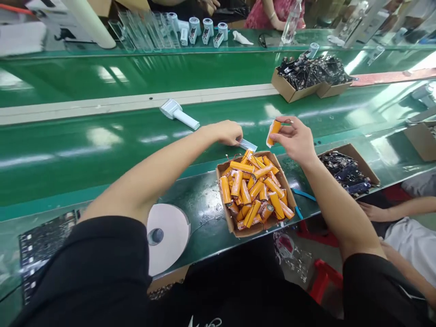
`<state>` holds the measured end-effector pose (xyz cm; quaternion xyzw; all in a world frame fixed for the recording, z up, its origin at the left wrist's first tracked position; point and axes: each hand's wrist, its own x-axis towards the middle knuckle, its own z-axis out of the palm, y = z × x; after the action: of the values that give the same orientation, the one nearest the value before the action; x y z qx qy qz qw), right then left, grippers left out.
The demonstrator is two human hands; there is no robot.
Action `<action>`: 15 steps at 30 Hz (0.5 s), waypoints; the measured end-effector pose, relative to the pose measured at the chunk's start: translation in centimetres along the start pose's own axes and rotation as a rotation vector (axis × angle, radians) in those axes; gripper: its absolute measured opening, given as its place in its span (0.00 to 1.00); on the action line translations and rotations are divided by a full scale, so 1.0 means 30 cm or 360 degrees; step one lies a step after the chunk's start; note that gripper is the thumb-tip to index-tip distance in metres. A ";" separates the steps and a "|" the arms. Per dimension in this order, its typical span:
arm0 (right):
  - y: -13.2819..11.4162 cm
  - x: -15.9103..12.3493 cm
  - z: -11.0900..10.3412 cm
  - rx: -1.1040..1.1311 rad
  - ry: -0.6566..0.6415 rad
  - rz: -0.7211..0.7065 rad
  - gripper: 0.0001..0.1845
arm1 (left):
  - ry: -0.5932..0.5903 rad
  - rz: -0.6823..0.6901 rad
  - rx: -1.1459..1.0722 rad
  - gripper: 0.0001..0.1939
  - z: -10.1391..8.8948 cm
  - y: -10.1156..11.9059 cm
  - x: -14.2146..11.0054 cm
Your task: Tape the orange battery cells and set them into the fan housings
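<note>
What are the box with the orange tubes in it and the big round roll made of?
The box looks like plain brown cardboard, matte, with thin folded walls. The roll seems to be wound paper or plastic tape: its face is pale, flat and smooth around a center hole, but I can't tell which.

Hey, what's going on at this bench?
Someone is working with both hands over a green work surface. The right hand holds up an orange cylinder with a wire on it, while the left hand grips a pale plastic piece. Just below them sits an open cardboard box full of similar orange cylinders. A white, wide-headed device lies farther left, and a box of dark parts stands to the right.
</note>
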<state>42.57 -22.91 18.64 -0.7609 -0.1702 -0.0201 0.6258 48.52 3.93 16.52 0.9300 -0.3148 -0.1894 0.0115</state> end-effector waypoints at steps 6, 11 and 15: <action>0.098 0.106 0.098 -0.0455 -0.0403 0.0046 0.25 | 0.0409 -0.0097 -0.0429 0.17 0.037 0.013 0.013; 0.061 0.123 0.136 -0.1316 -0.0711 -0.0083 0.25 | 0.0566 -0.0245 -0.0538 0.13 0.057 0.055 0.050; -0.010 0.131 0.157 -0.1996 -0.1061 -0.0221 0.26 | 0.0630 -0.0353 -0.0601 0.11 0.045 0.070 0.075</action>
<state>45.30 -17.42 18.87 -0.9305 -0.3570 0.0797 -0.0179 48.44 1.05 14.79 0.9590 -0.1620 -0.0596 0.2247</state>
